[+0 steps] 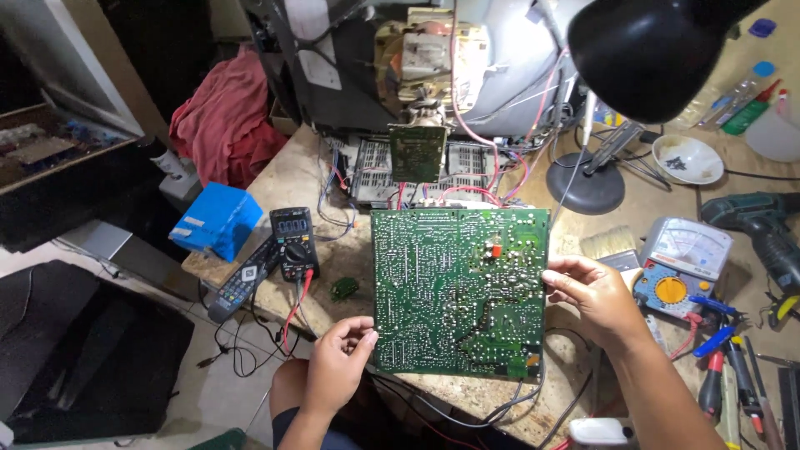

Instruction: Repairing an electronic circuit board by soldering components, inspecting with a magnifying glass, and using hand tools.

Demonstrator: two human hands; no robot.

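A large green circuit board [458, 287] is held upright over the workbench, its solder side facing me. My left hand [340, 362] grips its lower left edge. My right hand [593, 293] grips its right edge at mid height. Wires run from the board's top edge back to the opened television chassis [417, 75] behind it, where a smaller green board [417, 152] stands.
A black digital multimeter [293, 242] with red and black leads, a remote control [242, 283] and a blue box [218, 218] lie left. An analog meter [683, 262], brush [607, 243], pliers and screwdrivers [733, 367], a drill [762, 221], a white bowl [687, 158] and a black lamp [650, 50] are right.
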